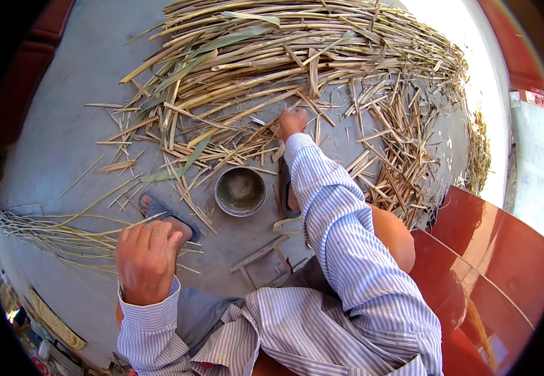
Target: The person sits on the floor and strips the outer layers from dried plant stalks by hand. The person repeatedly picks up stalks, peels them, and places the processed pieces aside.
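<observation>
My right hand (292, 123) reaches forward, its fingers closed, at the near side of a large heap of dry reed stalks (240, 59). Short broken reed pieces (234, 147) lie around it; what its fingers hold, if anything, is hidden. Closer to me, my left hand (150, 260) is above my left leg with its fingers curled in. Whatever may be inside that hand does not show. Between my sandalled feet stands a round metal bowl (240, 214) with a murky, brownish content. Thin stalks (65, 235) fan out on the floor left of my left hand.
More broken reed pieces (403, 153) are piled on the right. A small frame of narrow bars (259, 254) lies near my right leg. Glossy red panels (481, 250) stand at the lower right. My left sandal (175, 216) is left of the bowl.
</observation>
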Action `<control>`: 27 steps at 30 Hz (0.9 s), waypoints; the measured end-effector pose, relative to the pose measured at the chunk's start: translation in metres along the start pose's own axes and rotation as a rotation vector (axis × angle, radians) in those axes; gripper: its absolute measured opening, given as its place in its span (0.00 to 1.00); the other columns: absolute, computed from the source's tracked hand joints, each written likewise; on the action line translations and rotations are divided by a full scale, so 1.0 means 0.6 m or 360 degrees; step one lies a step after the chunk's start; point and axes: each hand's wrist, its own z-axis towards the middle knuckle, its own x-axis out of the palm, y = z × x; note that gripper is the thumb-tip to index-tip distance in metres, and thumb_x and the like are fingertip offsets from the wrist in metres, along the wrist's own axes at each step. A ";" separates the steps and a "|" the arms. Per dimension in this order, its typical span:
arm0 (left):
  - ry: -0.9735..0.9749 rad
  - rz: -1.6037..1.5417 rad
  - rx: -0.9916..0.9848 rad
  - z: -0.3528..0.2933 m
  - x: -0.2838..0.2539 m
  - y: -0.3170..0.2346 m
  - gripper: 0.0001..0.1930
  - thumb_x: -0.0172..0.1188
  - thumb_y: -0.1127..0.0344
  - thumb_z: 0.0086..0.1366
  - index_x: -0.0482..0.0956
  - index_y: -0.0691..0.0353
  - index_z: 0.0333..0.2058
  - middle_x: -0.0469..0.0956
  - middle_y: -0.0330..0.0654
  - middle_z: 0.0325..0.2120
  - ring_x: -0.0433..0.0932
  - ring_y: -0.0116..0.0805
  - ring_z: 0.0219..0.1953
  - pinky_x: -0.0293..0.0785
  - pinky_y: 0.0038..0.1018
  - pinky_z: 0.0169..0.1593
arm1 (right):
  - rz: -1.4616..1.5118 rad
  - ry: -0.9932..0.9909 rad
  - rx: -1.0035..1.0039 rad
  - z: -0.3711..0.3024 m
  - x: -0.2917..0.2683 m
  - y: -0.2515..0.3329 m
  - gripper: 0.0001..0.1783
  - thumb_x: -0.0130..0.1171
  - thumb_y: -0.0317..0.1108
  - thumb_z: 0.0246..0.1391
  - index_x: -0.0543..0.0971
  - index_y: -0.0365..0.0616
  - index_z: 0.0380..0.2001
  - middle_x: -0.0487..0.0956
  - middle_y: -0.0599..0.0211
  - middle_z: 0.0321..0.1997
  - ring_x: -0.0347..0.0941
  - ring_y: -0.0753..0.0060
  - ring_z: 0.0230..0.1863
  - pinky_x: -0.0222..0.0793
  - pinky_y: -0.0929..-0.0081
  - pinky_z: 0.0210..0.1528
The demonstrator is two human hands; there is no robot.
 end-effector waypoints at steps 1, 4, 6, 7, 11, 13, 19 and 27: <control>0.0051 0.0015 -0.0018 0.004 0.002 0.000 0.13 0.67 0.69 0.50 0.76 0.64 0.34 0.78 0.44 0.30 0.75 0.42 0.31 0.66 0.35 0.35 | -0.0090 0.0021 0.0005 0.017 0.002 -0.012 0.17 0.60 0.34 0.47 0.76 0.31 0.38 0.80 0.47 0.39 0.77 0.54 0.41 0.73 0.60 0.40; 0.0108 0.0001 -0.0036 0.009 0.010 -0.001 0.16 0.69 0.69 0.47 0.76 0.64 0.35 0.78 0.45 0.31 0.75 0.42 0.32 0.66 0.36 0.35 | 0.0441 0.0558 0.0168 0.063 -0.003 -0.023 0.12 0.61 0.35 0.52 0.77 0.39 0.35 0.79 0.59 0.31 0.75 0.68 0.32 0.70 0.71 0.28; 0.0115 -0.0002 -0.0041 0.009 0.013 -0.002 0.16 0.69 0.69 0.48 0.76 0.65 0.35 0.78 0.45 0.31 0.75 0.42 0.32 0.66 0.36 0.35 | 0.0868 0.0840 0.0290 0.075 -0.007 -0.010 0.08 0.61 0.36 0.55 0.76 0.44 0.33 0.77 0.68 0.27 0.72 0.77 0.26 0.65 0.79 0.22; 0.0109 0.0016 -0.0053 0.008 0.015 -0.002 0.16 0.68 0.69 0.48 0.76 0.64 0.35 0.78 0.45 0.31 0.75 0.42 0.32 0.66 0.36 0.35 | 0.0982 0.0869 0.0334 0.075 -0.009 0.004 0.07 0.60 0.37 0.57 0.76 0.46 0.32 0.75 0.72 0.25 0.70 0.81 0.24 0.62 0.83 0.21; -0.0017 0.0103 -0.0099 0.008 0.020 0.013 0.16 0.68 0.69 0.48 0.76 0.64 0.36 0.79 0.44 0.32 0.76 0.42 0.32 0.67 0.35 0.36 | 0.1432 0.1179 0.0391 0.034 -0.038 0.063 0.07 0.60 0.37 0.60 0.74 0.48 0.31 0.78 0.73 0.27 0.70 0.84 0.24 0.66 0.85 0.22; -0.0138 0.0150 -0.0122 0.013 0.018 0.020 0.16 0.68 0.69 0.48 0.76 0.64 0.37 0.79 0.44 0.33 0.76 0.42 0.34 0.67 0.35 0.38 | 0.1631 0.1325 0.0317 -0.031 -0.074 0.108 0.07 0.60 0.37 0.60 0.74 0.47 0.35 0.79 0.71 0.30 0.72 0.82 0.26 0.71 0.84 0.27; -0.0413 0.0372 -0.0062 0.036 0.002 0.041 0.19 0.66 0.63 0.52 0.77 0.63 0.43 0.80 0.42 0.40 0.76 0.39 0.43 0.65 0.35 0.45 | 0.1932 0.1719 0.0005 -0.247 -0.106 0.195 0.08 0.59 0.32 0.59 0.77 0.44 0.41 0.82 0.64 0.39 0.77 0.73 0.40 0.74 0.75 0.44; -0.0688 0.0305 0.0163 0.028 0.004 0.060 0.16 0.68 0.60 0.50 0.81 0.59 0.37 0.81 0.37 0.29 0.77 0.36 0.34 0.66 0.35 0.39 | 0.1749 0.2211 -0.0215 -0.446 -0.177 0.274 0.11 0.61 0.36 0.59 0.78 0.45 0.43 0.81 0.63 0.45 0.77 0.72 0.46 0.73 0.73 0.50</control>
